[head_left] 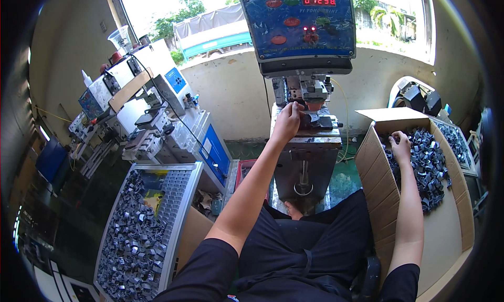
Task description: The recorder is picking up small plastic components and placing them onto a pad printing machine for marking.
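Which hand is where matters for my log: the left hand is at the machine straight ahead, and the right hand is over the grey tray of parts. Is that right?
The right hand's place is wrong: the head view shows it over the cardboard box of parts. The rest stands.

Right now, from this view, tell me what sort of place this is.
Probably a factory workshop: a blue-fronted machine with a red digital display ahead, a cardboard box of small dark parts at right, and a tray of similar parts at left.
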The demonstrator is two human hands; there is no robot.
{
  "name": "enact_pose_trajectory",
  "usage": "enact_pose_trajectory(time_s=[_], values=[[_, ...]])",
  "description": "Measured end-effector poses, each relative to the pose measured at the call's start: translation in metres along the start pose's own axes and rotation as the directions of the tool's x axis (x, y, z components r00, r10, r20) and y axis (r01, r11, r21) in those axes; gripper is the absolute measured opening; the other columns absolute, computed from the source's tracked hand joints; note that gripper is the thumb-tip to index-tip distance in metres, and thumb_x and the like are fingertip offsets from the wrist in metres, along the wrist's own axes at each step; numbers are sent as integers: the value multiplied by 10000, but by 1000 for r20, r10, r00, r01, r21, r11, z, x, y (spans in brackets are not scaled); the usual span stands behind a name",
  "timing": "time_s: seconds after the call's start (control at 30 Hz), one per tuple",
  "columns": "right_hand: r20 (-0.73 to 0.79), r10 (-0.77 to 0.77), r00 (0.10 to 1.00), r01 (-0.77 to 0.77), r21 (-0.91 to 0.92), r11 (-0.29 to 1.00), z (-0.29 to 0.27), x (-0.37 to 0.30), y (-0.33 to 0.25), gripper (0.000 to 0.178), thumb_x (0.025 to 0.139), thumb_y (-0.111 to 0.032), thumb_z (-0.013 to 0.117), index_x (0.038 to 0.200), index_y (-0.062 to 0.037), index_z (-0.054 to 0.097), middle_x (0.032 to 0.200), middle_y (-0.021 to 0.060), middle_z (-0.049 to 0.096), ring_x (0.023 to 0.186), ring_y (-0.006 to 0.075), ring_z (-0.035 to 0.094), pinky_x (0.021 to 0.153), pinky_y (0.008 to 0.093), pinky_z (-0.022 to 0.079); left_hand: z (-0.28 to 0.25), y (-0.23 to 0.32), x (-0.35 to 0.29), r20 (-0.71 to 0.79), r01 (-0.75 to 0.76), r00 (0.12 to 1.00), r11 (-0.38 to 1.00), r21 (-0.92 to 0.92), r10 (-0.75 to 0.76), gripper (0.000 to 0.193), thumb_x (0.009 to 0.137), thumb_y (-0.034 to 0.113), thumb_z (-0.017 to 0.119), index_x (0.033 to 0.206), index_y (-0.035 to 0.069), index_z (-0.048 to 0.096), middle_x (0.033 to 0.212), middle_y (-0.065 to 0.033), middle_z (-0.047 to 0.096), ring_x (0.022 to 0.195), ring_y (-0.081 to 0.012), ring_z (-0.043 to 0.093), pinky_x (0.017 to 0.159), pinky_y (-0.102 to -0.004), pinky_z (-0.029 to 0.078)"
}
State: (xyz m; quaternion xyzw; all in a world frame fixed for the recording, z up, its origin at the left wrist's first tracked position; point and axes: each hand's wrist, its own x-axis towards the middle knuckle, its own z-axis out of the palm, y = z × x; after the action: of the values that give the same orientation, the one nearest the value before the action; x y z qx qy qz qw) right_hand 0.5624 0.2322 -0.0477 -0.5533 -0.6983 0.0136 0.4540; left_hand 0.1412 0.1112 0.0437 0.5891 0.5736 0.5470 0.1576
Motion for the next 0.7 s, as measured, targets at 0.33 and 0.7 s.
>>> enact_pose_trajectory(time_s=[0.33,0.7], values=[[84,120,989,-121,-1,993,-3,1,3,239,794,-128,753,1000,-39,670,964,166,713,909,304,695,806,381,539,0,0,-1,-30,-23,999,1000,19,24,375,1017,290,413,1072,-2,642,926,-132,719,921,-272,672,858,-366,488],[76,148,986,-147,-20,989,-7,0,-1,256,799,-128,738,1044,-57,710,1026,177,708,993,330,672,891,403,521,-5,13,-9,52,1,999,995,97,-6,286,868,190,534,1015,23,714,874,-142,717,802,-225,677,737,-337,507]])
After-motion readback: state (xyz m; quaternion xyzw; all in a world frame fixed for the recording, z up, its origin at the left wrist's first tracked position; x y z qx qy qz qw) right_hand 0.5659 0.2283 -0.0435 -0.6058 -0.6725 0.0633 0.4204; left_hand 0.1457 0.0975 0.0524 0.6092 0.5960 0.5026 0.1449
